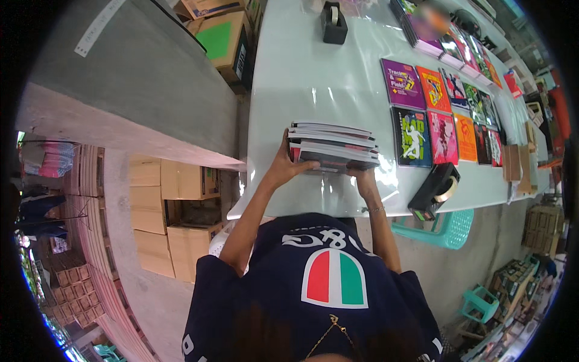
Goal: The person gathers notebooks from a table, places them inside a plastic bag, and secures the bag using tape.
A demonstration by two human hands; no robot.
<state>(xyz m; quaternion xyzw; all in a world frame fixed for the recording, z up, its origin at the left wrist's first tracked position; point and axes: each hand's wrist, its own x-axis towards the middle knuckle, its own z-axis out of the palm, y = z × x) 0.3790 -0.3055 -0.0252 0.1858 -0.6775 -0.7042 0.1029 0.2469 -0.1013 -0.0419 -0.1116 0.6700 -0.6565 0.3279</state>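
Near the front edge of the white table [289,90], a stack of notebooks [332,145] is held between both hands, with page edges and dark covers showing. My left hand [286,163] grips its left end, the thumb lying along the near side. At the right end my right hand [363,176] clasps the stack from the near side; part of its fingers is hidden. To the right lie rows of colourful notebooks, among them a purple one [403,83], a black one with a white figure [414,136] and a pink one [442,137].
A black tape dispenser [333,24] stands at the table's far side, another tape dispenser [435,190] at the front right edge. Stacked notebooks [449,51] line the far right. A turquoise plastic chair [452,229] sits below the edge. A grey pillar [139,78] and cartons [175,211] are left.
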